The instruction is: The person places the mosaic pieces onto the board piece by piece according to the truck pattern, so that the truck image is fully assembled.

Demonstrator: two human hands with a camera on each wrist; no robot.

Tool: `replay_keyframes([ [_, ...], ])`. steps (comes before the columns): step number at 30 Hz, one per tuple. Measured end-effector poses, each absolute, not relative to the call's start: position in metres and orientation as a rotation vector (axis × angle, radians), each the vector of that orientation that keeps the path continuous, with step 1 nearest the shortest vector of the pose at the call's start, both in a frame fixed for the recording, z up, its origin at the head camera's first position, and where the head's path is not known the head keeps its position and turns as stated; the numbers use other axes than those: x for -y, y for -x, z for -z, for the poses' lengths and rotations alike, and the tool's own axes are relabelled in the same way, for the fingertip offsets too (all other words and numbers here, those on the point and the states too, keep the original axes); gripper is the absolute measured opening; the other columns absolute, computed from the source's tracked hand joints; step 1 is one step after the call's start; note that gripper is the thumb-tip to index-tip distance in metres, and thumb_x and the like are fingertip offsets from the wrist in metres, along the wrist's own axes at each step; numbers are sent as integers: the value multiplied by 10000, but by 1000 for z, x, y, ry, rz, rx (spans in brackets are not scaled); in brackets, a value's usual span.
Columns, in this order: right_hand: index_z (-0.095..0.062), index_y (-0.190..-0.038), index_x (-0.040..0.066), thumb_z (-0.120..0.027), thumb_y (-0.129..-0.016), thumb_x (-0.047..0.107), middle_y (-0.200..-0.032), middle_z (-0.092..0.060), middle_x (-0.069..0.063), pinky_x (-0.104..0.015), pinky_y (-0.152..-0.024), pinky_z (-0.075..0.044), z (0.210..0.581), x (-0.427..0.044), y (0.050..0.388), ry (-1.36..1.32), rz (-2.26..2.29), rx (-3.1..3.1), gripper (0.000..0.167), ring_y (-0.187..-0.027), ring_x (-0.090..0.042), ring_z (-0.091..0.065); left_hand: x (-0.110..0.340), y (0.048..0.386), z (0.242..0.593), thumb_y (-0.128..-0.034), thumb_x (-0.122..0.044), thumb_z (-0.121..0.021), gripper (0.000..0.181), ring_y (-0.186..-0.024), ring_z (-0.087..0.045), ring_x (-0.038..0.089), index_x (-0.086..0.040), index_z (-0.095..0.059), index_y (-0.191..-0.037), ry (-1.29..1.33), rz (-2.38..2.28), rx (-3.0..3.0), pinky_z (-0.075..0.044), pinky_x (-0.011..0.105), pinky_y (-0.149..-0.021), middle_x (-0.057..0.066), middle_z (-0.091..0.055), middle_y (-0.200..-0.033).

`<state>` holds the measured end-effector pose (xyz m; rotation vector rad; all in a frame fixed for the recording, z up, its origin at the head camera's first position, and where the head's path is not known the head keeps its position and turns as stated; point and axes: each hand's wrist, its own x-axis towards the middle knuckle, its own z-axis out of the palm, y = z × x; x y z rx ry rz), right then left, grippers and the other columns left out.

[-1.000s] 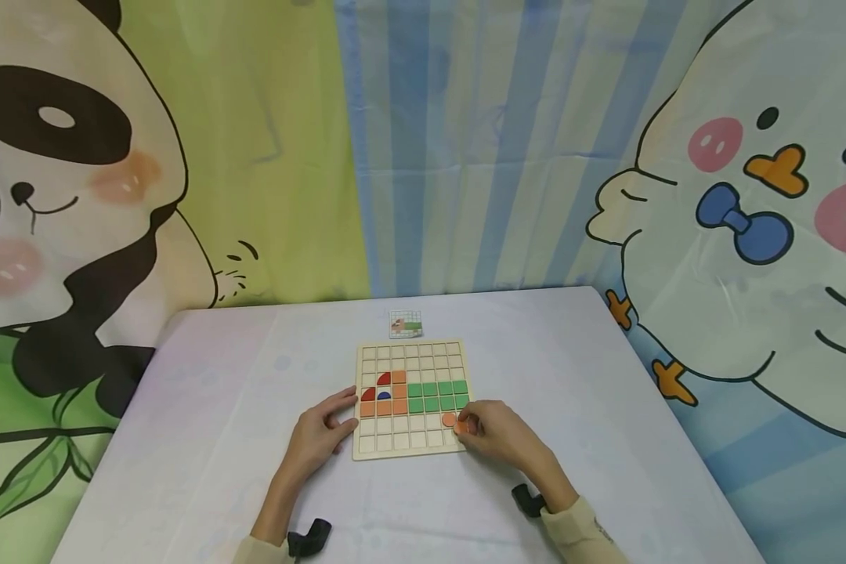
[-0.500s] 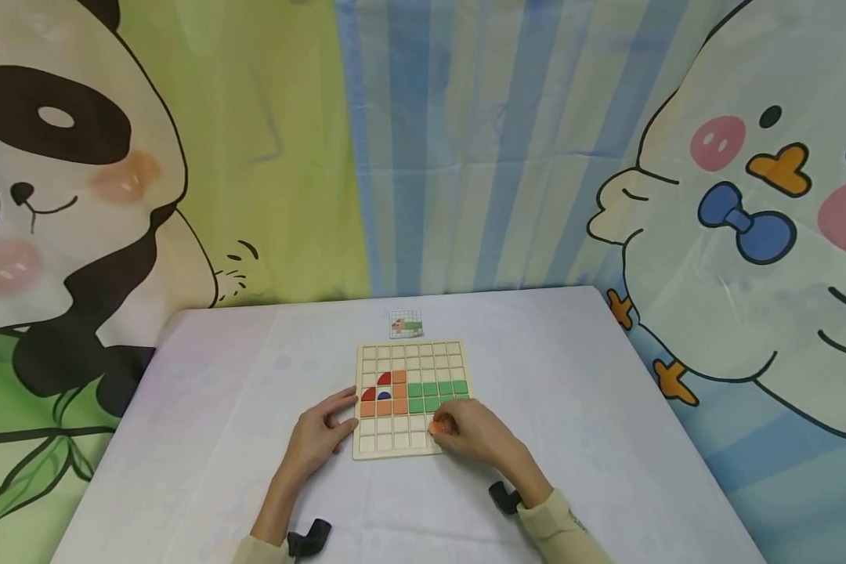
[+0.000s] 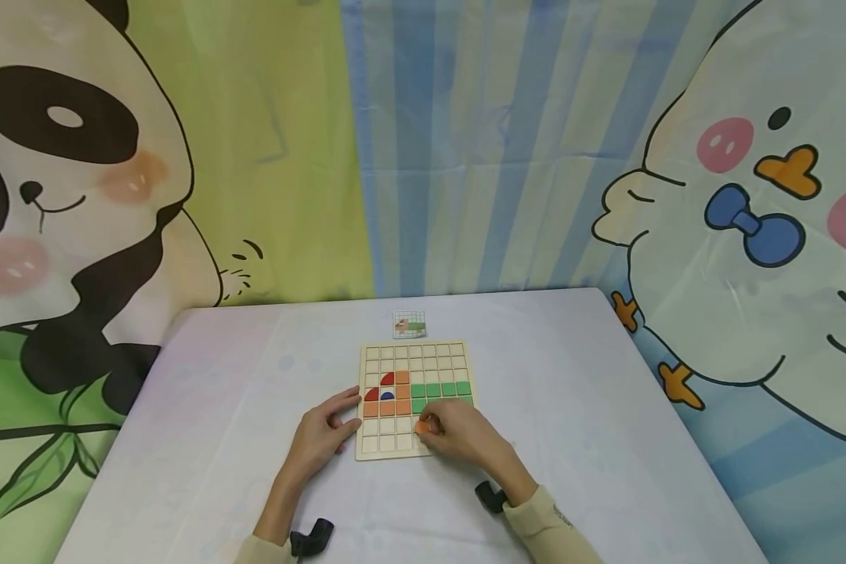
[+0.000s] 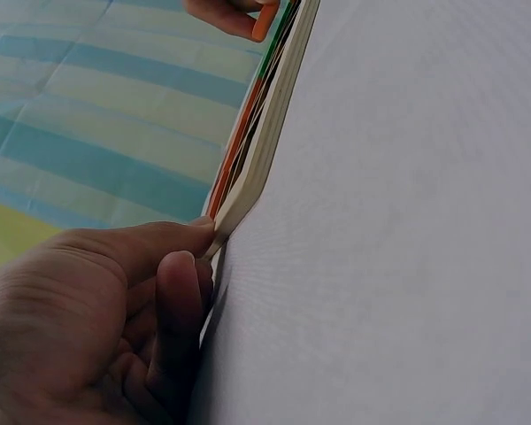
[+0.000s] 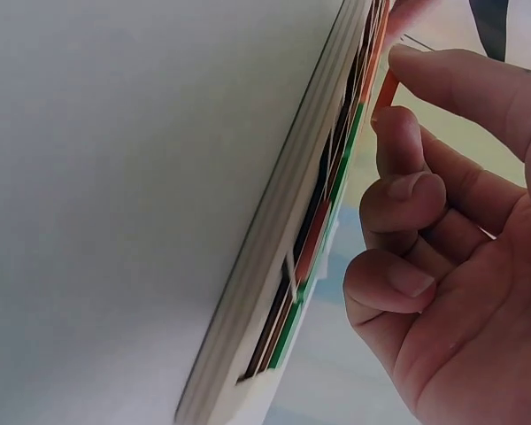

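A wooden grid board (image 3: 388, 446) lies on the table, with coloured flat tiles in several cells. Green square tiles (image 3: 433, 390) fill cells on its right, orange square tiles (image 3: 403, 392) are left of them, and two red quarter-round tiles (image 3: 371, 394) sit near a blue half-round tile (image 3: 388, 396). The left hand (image 3: 319, 431) touches the board's left edge with thumb and forefinger apart. Over the lower part of the board, the right hand (image 3: 461, 431) pinches an orange round tile (image 3: 421, 427) between thumb and forefinger; its other fingers are curled in the right wrist view. The right hand hides cells beneath it.
Behind the board lies a small pattern card (image 3: 410, 324) with a coloured grid picture. A white cloth covers the table (image 3: 254, 368). Printed curtains (image 3: 451, 157) stand behind it. Black wrist mounts (image 3: 313, 538) are on both forearms.
The right hand has moved left over the board, pinching the orange round tile. It now covers the spot where another orange disc was visible. The left hand stays at the board's left edge.
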<state>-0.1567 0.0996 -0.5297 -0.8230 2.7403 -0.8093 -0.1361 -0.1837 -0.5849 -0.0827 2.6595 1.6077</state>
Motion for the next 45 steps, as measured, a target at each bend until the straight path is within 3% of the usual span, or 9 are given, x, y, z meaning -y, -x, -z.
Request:
replay_keyframes([
  [8,-793,-1046,99,-774,-979,256,-669,-528,111,-175,-560,-365,530,-84,158,833,780,-2754,172,-612,-15,-438,184,137,584,-935,-132,-808,484,-508,-542,129,-192,-705,-1404,94,-1597,-2666,-445,256,-463,-67,-686,-1455],
  [15,-789,-1092,97,-779,-971,246,-684,-539,106,-178,-564,-370,530,-75,160,833,752,-2751,192,-606,-11,-442,183,137,582,-935,-134,-809,490,-517,-544,125,-192,-700,-1409,91,-1592,-2660,-450,252,-470,-60,-685,-1456],
  [23,-774,-1035,119,-779,-973,273,-706,-545,106,-184,-565,-366,528,-67,161,845,736,-2767,167,-630,-22,-455,183,137,581,-931,-132,-813,488,-506,-537,121,-195,-705,-1403,92,-1591,-2667,-439,249,-464,-53,-711,-1413],
  [30,-781,-1019,124,-773,-967,237,-675,-527,117,-179,-555,-363,531,-59,162,869,729,-2775,125,-618,-22,-450,183,137,581,-925,-133,-819,483,-490,-535,125,-212,-715,-1389,105,-1599,-2657,-429,253,-459,-18,-781,-1132],
  [36,-796,-1061,111,-757,-981,247,-675,-530,119,-171,-559,-374,532,-53,162,881,741,-2767,163,-613,-10,-450,183,137,581,-924,-133,-818,502,-482,-531,127,-216,-703,-1406,97,-1574,-2666,-427,255,-462,29,-717,-842],
  [45,-790,-1072,118,-754,-991,264,-715,-554,119,-169,-565,-398,533,-46,163,842,759,-2743,171,-632,-4,-473,183,137,581,-930,-134,-816,507,-484,-529,128,-231,-695,-1413,103,-1578,-2648,-420,246,-467,30,-680,-765],
])
